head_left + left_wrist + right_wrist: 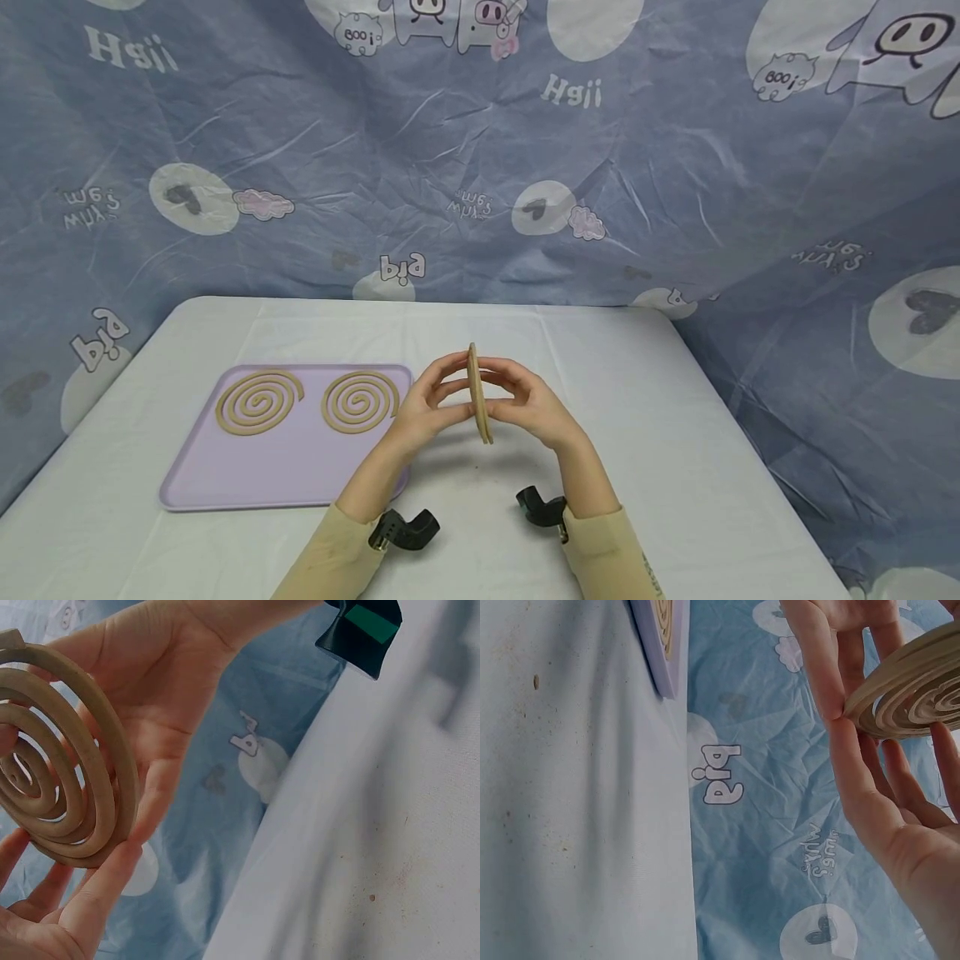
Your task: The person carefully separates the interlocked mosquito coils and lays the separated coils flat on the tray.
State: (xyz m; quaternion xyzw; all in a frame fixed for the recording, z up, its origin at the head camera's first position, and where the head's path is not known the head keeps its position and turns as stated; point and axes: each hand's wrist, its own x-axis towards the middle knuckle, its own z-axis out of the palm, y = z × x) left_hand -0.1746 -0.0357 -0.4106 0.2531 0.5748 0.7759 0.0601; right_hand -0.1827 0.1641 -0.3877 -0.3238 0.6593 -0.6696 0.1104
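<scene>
Between both hands a tan mosquito coil (475, 379) is held up on edge above the table. The head view shows it nearly edge-on, and its spiral rings (129, 780) appear in the left wrist view. My left hand (427, 406) grips it from the left, thumb low and fingers higher on the rim. Opposite, my right hand (538, 406) pinches it from the right in much the same way. Two thin ends show at its lower edge; whether it is one coil or two nested together I cannot tell.
A lilac tray (285, 475) lies on the left of the white table (660, 467). On it rest a left spiral coil (259, 402) and a right spiral coil (359, 401). Small brown crumbs (372, 898) dot the tablecloth. A blue printed cloth (450, 142) hangs behind.
</scene>
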